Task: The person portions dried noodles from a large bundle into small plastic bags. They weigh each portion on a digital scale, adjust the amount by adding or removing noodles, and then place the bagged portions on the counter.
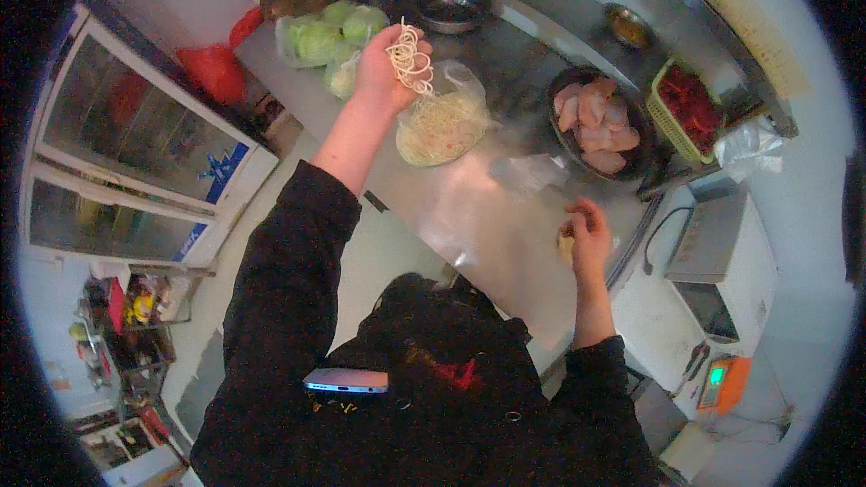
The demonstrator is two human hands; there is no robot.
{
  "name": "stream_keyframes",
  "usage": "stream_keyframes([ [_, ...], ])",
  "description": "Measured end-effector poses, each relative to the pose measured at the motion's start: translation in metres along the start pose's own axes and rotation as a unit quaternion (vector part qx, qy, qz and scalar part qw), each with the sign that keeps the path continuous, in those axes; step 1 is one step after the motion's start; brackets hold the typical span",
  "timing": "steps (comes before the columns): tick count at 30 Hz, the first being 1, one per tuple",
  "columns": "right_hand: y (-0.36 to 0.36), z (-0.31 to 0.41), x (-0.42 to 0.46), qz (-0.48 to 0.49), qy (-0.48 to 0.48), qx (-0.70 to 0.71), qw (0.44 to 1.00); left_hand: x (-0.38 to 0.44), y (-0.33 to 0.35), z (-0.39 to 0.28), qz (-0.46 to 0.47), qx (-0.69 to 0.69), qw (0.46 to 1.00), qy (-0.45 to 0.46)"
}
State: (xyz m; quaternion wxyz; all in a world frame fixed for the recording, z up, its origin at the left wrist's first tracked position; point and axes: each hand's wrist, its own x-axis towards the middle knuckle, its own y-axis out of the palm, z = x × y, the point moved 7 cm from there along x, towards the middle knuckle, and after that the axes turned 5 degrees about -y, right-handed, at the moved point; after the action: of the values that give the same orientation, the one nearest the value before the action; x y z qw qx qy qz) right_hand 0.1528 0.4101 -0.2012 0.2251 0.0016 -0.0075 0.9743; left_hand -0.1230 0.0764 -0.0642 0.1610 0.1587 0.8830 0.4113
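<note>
My left hand (379, 69) is raised over the far side of the metal worktop (433, 213), holding a bunch of pale looped strands (408, 61) that look like noodles. Just below it sits a clear plastic bag (443, 128) of similar, thinner pale strands. Further right, my right hand (590, 240) hovers low at the worktop with curled fingers. A small yellowish thing (564, 245) shows beside those fingers; whether they grip it is unclear. Crumpled clear plastic (534, 171) lies between the bag and my right hand.
Bagged green vegetables (318, 40) and a black pan (453, 7) stand at the back. To the right are a dark bowl of pale pink meat pieces (595, 123), a yellow-green basket of red items (687, 108), a microwave oven (717, 270) and an orange scale (724, 385).
</note>
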Motion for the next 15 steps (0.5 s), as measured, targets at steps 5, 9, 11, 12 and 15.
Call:
stream_keyframes([
  [5, 0.056, -0.033, 0.011, 0.003, 0.074, 0.025, 0.997, 0.066, -0.031, -0.01, -0.031, 0.017, 0.999, -0.022],
  [9, 0.058, -0.071, 0.022, -0.036, 0.087, 0.027, 0.995, 0.102, -0.056, -0.005, -0.034, 0.013, 0.997, -0.067],
  [11, 0.066, -0.065, 0.021, -0.095, 0.112, 0.06, 0.987, 0.108, -0.07, -0.009, -0.009, 0.009, 0.995, -0.097],
  [12, 0.071, -0.059, 0.023, -0.125, 0.121, 0.073, 0.982, 0.111, -0.074, -0.016, -0.003, 0.015, 0.993, -0.113],
  [15, 0.099, -0.054, 0.029, -0.156, 0.141, 0.062, 0.976, 0.126, -0.062, -0.042, 0.111, 0.005, 0.98, -0.167],
])
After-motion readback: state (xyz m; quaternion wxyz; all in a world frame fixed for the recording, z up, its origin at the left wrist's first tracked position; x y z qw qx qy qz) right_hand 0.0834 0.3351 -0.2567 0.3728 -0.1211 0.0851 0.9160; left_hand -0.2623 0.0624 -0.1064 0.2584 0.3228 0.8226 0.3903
